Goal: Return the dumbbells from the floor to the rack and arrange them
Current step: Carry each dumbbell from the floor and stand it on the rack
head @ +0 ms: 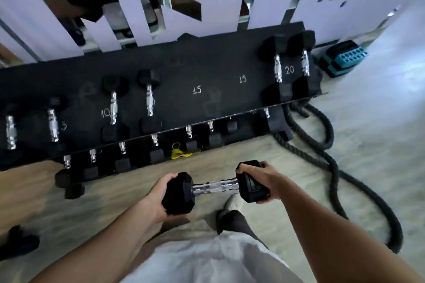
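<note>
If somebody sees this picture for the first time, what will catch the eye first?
First, the dumbbell held low in the centre, the left hand and right hand each gripping one head. Behind it the black rack shows two empty spots chalked 15, and a thick rope lies on the floor at right.

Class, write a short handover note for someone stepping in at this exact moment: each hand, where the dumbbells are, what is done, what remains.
Left hand and right hand each grip one head of the black hex dumbbell with chrome handle, held level above the floor.
Black two-tier rack: pairs at the chalked 10 and 20 marks; both 15 spots are bare.
Left: shelve this dumbbell. One dark item at the floor's left edge is too blurred to identify.
</note>
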Demonstrator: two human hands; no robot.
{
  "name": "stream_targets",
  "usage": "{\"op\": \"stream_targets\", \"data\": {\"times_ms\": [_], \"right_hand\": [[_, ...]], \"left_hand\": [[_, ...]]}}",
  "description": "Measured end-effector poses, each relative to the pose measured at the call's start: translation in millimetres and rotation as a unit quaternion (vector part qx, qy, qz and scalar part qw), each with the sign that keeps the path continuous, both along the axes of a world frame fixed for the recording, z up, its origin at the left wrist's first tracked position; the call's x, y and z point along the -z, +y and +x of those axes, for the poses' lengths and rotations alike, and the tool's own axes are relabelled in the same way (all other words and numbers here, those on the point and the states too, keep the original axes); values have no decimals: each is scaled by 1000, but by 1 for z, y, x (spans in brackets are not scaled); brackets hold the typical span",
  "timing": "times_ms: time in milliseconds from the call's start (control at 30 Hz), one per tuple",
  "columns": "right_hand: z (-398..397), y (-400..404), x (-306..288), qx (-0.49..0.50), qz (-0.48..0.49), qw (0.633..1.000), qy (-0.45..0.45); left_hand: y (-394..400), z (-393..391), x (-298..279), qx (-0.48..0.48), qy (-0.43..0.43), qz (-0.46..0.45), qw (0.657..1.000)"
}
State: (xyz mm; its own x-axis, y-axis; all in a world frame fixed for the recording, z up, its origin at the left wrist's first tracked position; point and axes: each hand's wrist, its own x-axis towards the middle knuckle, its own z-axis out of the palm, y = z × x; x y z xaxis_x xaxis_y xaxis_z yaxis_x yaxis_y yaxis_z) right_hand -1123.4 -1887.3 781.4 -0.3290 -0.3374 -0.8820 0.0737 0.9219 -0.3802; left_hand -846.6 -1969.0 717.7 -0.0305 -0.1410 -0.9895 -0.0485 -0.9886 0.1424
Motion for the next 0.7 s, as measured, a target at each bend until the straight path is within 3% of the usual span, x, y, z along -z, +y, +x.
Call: {"op": "stream_targets", "data": {"times_ms": [367,700], "right_hand": [[-129,-186,-26,-143,14,983,113],[-149,-361,-41,-244,11,952,185]], "left_hand": [[-99,-130,-4,-135,70,28,988],[-226,-171,10,-104,89,-11,991]]}}
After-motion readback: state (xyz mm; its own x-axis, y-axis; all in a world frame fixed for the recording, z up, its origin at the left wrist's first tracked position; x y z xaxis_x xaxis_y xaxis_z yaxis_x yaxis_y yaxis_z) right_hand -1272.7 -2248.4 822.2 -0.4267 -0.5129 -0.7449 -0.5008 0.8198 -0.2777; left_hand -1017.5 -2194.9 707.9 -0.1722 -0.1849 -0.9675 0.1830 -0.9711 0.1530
